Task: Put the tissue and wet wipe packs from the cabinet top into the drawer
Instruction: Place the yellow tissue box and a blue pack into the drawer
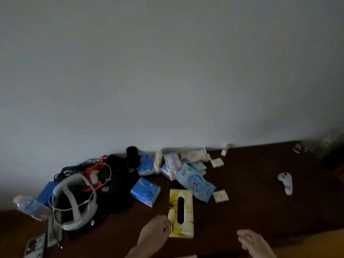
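A yellow tissue box (181,213) lies on the dark wooden cabinet top (251,202), slot facing up. My left hand (156,232) touches the box's near left edge, fingers curled against it. My right hand (255,242) hovers to the box's right with loosely spread fingers, holding nothing. Behind the box lie a blue tissue pack (145,191), a light-blue wet wipe pack (195,183), and a heap of several more packs (173,162) by the wall. Two small white packs (221,196) (217,162) lie loose. The drawer is out of sight.
A tangle of cables, a white headband and black items (83,194) fills the left side. A clear plastic bag (31,207) sits at far left. A white controller (285,182) lies at the right, another small object (299,148) by the far right corner.
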Available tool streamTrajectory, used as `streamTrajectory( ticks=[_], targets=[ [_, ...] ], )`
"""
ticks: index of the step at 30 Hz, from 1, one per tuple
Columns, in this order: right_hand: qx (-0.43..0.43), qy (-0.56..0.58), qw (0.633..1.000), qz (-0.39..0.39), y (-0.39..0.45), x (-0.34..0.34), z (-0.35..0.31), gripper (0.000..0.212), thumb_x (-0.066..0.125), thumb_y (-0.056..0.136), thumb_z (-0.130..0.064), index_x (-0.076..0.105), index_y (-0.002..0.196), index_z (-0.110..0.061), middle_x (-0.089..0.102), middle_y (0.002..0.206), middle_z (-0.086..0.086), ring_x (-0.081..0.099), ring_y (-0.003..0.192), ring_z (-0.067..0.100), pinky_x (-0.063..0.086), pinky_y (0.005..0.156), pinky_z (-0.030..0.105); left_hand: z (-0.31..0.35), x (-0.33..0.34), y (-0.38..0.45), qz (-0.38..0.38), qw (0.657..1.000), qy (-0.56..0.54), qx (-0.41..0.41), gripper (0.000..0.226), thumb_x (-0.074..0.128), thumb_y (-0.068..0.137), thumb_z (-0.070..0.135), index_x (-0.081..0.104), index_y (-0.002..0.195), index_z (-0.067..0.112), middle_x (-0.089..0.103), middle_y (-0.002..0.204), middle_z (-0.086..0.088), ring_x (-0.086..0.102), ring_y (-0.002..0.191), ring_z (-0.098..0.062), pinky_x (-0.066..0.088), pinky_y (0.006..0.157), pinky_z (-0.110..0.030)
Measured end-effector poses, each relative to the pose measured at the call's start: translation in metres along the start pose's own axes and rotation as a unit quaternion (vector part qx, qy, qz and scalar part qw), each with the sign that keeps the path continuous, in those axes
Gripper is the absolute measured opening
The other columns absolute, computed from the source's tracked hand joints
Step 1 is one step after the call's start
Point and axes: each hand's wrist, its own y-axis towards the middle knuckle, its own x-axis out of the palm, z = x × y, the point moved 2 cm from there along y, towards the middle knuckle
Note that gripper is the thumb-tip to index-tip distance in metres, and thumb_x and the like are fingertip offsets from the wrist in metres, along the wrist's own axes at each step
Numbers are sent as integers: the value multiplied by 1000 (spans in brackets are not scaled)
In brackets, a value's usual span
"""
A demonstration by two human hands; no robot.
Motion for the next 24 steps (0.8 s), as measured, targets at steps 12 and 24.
streamTrajectory(
  ticks=[12, 24],
  targets=[
    [-93, -77, 993, 17, 145, 63, -52, 52, 62, 101, -26, 44, 150, -23, 51, 149, 4, 55, 132, 20, 48, 103, 37, 30, 151, 138, -41, 965, 253, -52, 97, 48, 92, 66, 16, 155, 1, 72, 114, -11, 63, 112, -31, 22, 110, -48],
    [-264, -177, 948, -36, 153, 201, -214, 56, 65, 98, -34, 43, 150, -29, 53, 145, -2, 52, 130, 17, 47, 96, 34, -122, 41, 25, 163, 964, 203, -47, 47, 56, 77, 65, 62, 81, 18, 49, 43, 6, 53, 44, -17, 46, 89, -42]
  ],
)
